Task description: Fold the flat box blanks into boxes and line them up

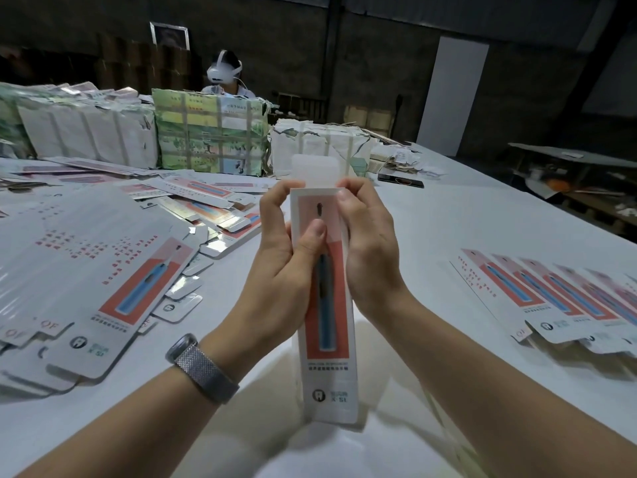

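White card printed with a red panel and a blue toothbrush, the box stands raised over the table, held between both hands. The left hand grips its left edge, thumb pressed on the front; the right hand curls round the right edge, fingers pinching near the open top flap. Flat blanks lie heaped at left; a row of boxes lies at right.

Just one head cam – looks forward and down, close over the white table, wide angle.
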The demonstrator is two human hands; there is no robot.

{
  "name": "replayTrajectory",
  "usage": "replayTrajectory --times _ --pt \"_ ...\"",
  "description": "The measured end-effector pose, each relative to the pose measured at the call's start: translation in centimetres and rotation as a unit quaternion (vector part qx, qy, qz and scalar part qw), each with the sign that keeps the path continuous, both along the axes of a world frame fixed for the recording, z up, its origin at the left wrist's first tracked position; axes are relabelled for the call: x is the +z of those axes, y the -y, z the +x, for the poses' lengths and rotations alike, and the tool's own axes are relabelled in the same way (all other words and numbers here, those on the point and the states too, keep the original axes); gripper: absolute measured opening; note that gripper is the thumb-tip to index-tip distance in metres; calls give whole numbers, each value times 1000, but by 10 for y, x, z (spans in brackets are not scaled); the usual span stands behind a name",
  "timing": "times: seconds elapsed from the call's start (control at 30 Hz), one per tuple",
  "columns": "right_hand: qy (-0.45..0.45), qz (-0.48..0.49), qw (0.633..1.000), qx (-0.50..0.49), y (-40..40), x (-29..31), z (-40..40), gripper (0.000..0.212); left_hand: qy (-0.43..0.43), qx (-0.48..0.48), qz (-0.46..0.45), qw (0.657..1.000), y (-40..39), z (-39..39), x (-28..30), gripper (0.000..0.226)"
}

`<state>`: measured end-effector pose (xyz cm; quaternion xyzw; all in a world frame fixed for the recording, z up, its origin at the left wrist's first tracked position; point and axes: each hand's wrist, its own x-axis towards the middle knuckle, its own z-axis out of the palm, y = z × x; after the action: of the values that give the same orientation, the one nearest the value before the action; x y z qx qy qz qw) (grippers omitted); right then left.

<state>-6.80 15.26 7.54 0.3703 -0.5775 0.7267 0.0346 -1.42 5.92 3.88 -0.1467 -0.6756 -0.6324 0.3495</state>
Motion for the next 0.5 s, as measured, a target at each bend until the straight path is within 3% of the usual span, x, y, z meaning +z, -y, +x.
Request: replayTrajectory --times 0.17,0.37,0.5 --pt "-21 4 1000 -3 -3 1 -5 8 6 -14 5 1000 -2 1 1 29" --pt "-8 -50 999 12 -4 4 -11 30 68 -35 36 996 -1 5 0 45" --pt "11 -33 998 45 -6 6 -9 15 60 -28 11 998 1 3 0 54"
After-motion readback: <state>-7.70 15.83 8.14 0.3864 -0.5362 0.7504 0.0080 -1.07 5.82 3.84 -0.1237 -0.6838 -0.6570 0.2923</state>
